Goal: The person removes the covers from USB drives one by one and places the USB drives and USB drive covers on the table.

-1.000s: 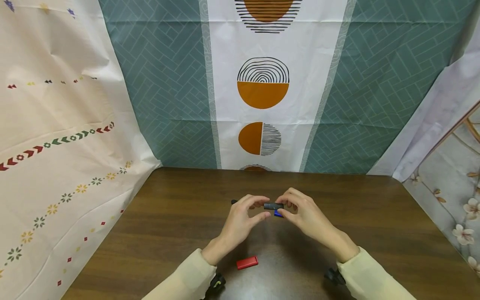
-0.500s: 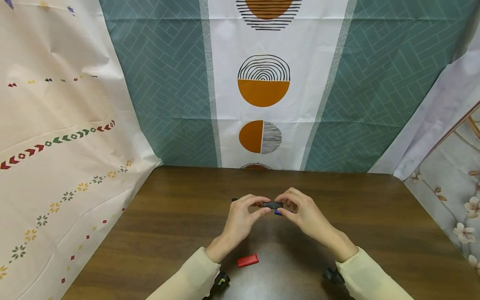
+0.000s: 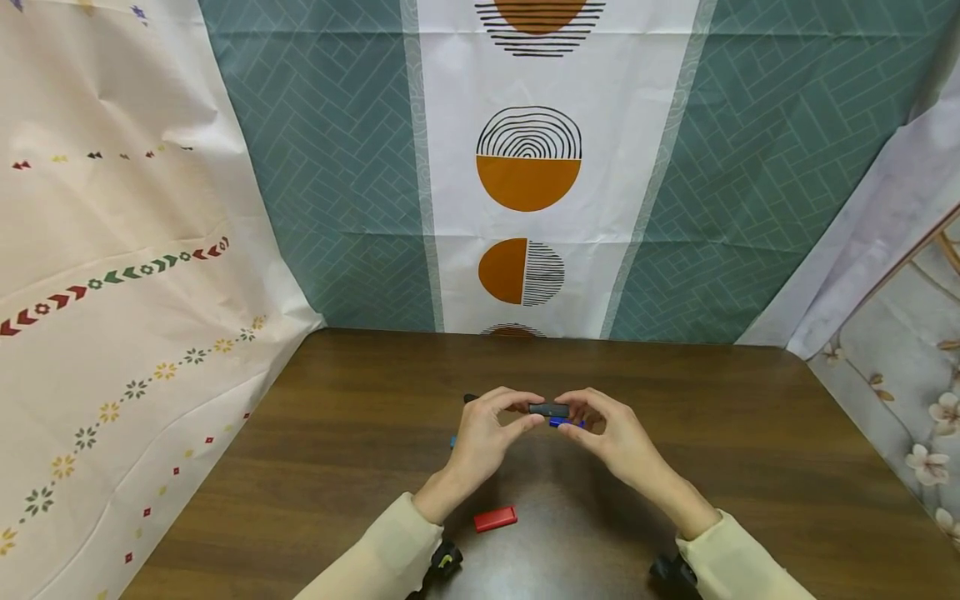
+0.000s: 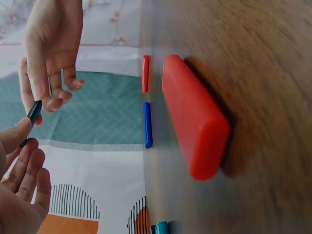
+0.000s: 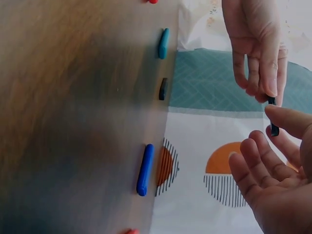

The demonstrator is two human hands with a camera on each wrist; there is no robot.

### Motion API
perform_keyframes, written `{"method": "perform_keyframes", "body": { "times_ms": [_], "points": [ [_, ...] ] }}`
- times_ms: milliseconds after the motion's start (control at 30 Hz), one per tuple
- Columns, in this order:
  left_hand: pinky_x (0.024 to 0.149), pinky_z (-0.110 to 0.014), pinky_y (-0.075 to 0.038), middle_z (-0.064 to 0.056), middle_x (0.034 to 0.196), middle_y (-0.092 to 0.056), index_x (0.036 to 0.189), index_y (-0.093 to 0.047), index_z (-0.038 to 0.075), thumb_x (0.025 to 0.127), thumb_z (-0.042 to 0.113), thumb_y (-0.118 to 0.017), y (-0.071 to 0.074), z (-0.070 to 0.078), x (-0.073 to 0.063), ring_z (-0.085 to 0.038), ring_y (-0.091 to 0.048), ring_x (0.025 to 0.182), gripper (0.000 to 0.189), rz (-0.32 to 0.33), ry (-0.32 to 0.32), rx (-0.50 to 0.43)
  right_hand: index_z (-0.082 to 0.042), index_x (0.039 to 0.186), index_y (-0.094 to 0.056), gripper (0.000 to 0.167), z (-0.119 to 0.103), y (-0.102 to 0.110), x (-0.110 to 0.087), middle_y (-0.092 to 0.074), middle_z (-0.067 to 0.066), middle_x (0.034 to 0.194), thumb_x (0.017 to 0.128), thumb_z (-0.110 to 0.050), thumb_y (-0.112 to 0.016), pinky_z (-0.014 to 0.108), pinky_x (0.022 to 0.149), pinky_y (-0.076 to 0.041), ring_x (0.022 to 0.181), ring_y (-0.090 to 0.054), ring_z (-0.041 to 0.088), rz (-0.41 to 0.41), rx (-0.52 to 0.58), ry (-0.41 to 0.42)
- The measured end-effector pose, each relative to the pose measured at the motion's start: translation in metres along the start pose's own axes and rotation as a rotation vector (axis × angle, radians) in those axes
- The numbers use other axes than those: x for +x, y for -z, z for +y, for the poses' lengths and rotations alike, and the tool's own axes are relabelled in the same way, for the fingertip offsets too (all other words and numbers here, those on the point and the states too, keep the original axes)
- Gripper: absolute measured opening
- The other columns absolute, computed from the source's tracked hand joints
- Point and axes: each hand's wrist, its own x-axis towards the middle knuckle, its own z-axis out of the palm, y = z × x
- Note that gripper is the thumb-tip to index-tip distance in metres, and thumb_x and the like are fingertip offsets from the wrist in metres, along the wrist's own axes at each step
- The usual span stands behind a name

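A small flat black stick, shaped like a USB flash drive (image 3: 549,410), is held level above the table between both hands. My left hand (image 3: 480,433) pinches its left end between thumb and fingers. At the other end is my right hand (image 3: 615,433), thumb and index finger around the tip in the right wrist view, its other fingers loosely bent. Just beyond the stick lies a blue stick-shaped piece (image 3: 566,422) on the table, partly hidden by the right hand. Nearer the body, a red piece (image 3: 495,518) of similar shape lies between the forearms.
Behind the left hand lie a black piece (image 5: 163,89) and a teal piece (image 5: 164,44), mostly hidden in the head view. Another red piece (image 4: 146,73) shows farther off in the left wrist view. Patterned cloth (image 3: 345,208) hangs along the wooden table's (image 3: 360,383) back edge.
My left thumb has come up to the black stick, which has turned slightly. My right thumb and fingers have shifted a little, and more of the blue piece shows.
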Motion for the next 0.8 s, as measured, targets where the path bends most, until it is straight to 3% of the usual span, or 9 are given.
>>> {"method": "perform_keyframes", "body": {
  "times_ms": [200, 333, 567, 800],
  "points": [
    [0.084, -0.042, -0.054, 0.005, 0.096, -0.074, 0.109, -0.081, 0.015, 0.089, 0.02, -0.083, -0.001, 0.0, 0.0, -0.009, -0.066, 0.093, 0.021, 0.003, 0.004, -0.009, -0.007, 0.122, -0.071, 0.033, -0.001, -0.004, -0.003, -0.065, -0.001, 0.097, 0.091, -0.007, -0.081, 0.028, 0.075, -0.055, 0.086, -0.061, 0.015, 0.048, 0.035, -0.026],
    [0.085, -0.036, -0.055, 0.006, 0.097, -0.073, 0.109, -0.081, 0.016, 0.089, 0.02, -0.083, -0.002, -0.001, 0.0, -0.009, -0.067, 0.094, 0.021, 0.003, 0.0, -0.009, -0.004, 0.122, -0.07, 0.033, -0.003, -0.006, -0.005, -0.065, 0.002, 0.097, 0.091, -0.007, -0.081, 0.026, 0.076, -0.054, 0.087, -0.061, 0.014, 0.066, 0.061, -0.055],
    [0.084, -0.031, -0.054, 0.006, 0.096, -0.073, 0.11, -0.081, 0.013, 0.088, 0.018, -0.084, -0.003, -0.002, 0.001, -0.01, -0.067, 0.093, 0.022, 0.011, -0.015, -0.022, -0.009, 0.12, -0.071, 0.032, -0.003, -0.009, -0.006, -0.064, 0.002, 0.095, 0.09, -0.007, -0.082, 0.026, 0.076, -0.054, 0.085, -0.062, 0.014, 0.082, 0.068, -0.078],
    [0.086, -0.034, -0.055, 0.008, 0.097, -0.073, 0.109, -0.081, 0.018, 0.088, 0.019, -0.084, -0.006, -0.006, -0.001, -0.01, -0.067, 0.094, 0.022, -0.014, 0.014, -0.008, -0.011, 0.116, -0.074, 0.028, 0.001, -0.014, -0.006, -0.065, -0.003, 0.098, 0.09, -0.007, -0.082, 0.028, 0.077, -0.056, 0.087, -0.061, 0.013, 0.104, 0.015, -0.026]
  ]
}}
